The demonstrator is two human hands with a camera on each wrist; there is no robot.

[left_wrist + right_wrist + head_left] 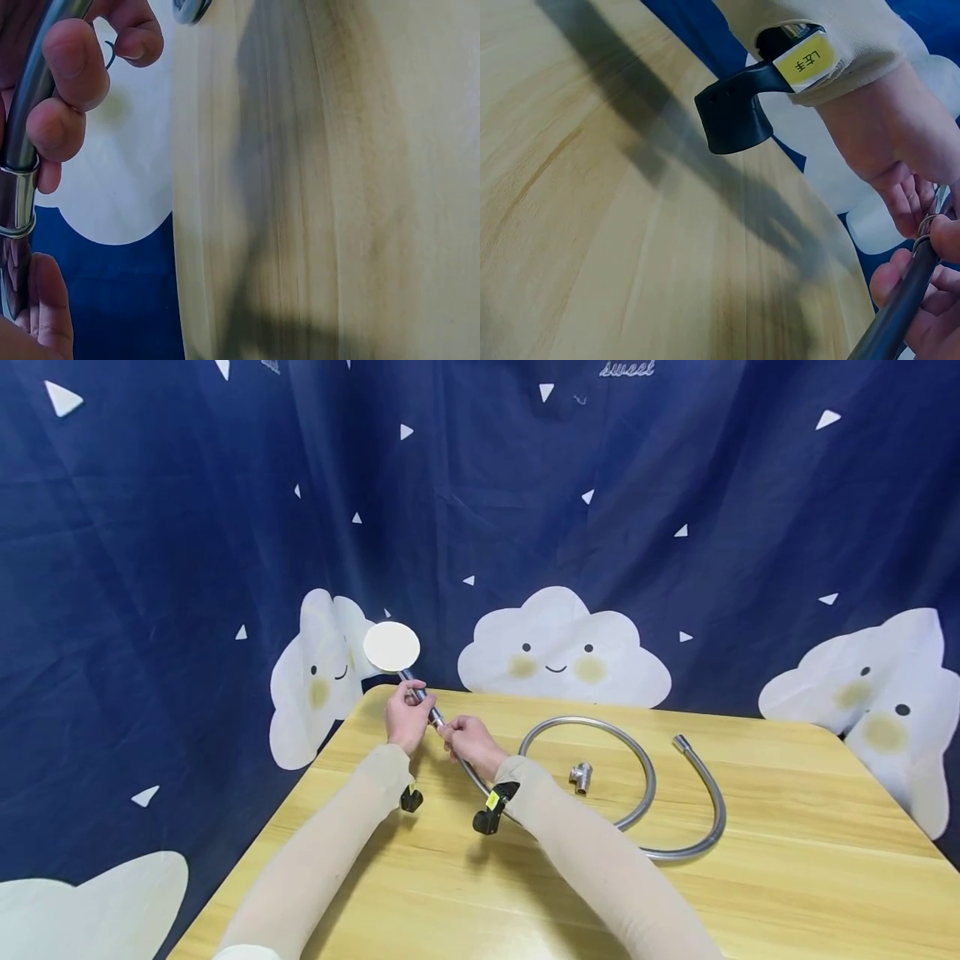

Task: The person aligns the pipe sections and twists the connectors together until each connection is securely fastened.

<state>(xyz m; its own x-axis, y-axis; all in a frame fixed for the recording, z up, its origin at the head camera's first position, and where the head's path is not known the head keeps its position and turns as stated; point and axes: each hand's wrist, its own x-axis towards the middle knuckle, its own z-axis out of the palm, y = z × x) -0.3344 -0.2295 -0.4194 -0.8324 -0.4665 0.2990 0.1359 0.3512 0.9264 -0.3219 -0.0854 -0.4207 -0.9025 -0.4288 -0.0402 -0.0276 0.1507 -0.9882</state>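
A hand shower [392, 647] with a round white face is held up at the table's back left. My left hand [407, 722] grips its chrome handle. Just below, my right hand [472, 743] pinches the end of a grey metal shower hose [647, 777] where it meets the handle. A chrome collar [19, 199] shows at that joint in the left wrist view, between the two hands. In the right wrist view the fingers wrap round the dark hose [904, 311]. Whether the joint is fully screwed together, I cannot tell.
The hose loops rightward over the wooden table [787, 827], its free end fitting [681, 743] lying at the back right. Inside the loop lies a small chrome tee fitting [581, 777]. A blue curtain [450, 527] with clouds hangs behind the table.
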